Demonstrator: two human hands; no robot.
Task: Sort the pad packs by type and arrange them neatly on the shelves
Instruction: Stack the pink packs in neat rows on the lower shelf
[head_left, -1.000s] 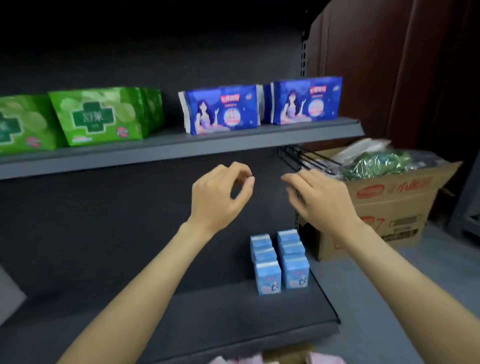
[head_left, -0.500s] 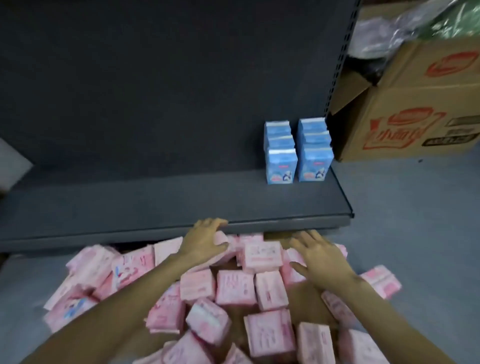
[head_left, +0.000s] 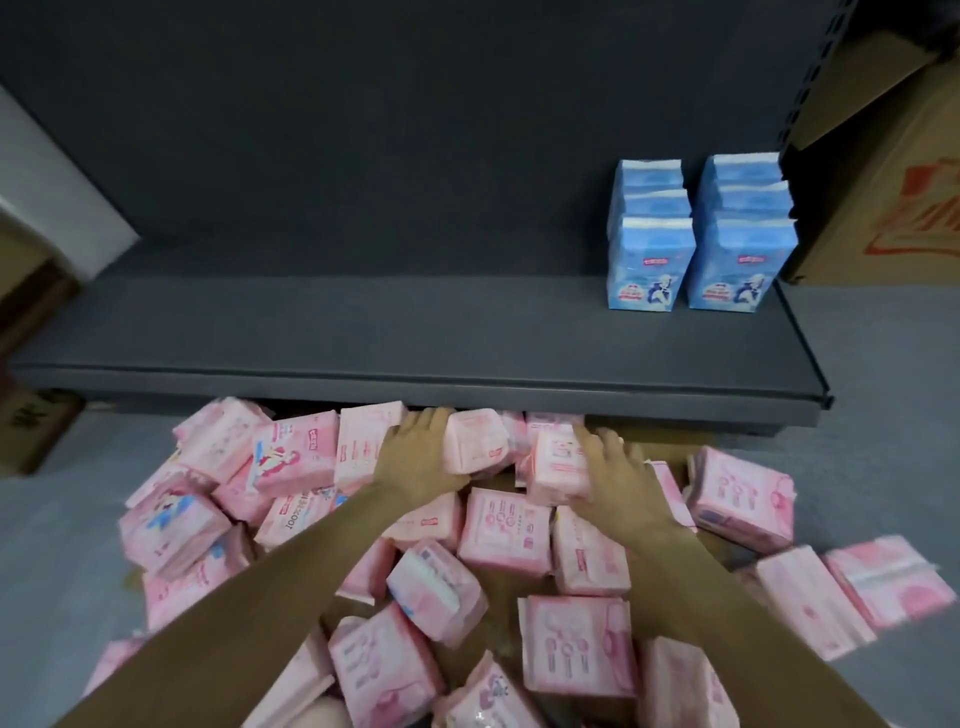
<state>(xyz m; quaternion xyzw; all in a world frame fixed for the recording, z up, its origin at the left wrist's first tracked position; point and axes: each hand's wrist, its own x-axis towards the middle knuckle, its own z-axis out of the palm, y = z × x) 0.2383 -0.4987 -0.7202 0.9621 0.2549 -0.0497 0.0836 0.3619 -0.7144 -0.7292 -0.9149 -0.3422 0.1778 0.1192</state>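
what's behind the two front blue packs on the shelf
More blue packs of the same type, lined up in two rows running back to the dark back panel. Only their top edges show; the front blue packs cover the rest.

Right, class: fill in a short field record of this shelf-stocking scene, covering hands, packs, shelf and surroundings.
left hand: left hand rests on the pink packs, beside one raised pack
right hand: right hand touches another pink pack; grip unclear
pink packs: loose heap on the floor before the shelf
blue packs: blue packs upright in two rows at the shelf's right end
surroundings: cardboard box right of the shelf
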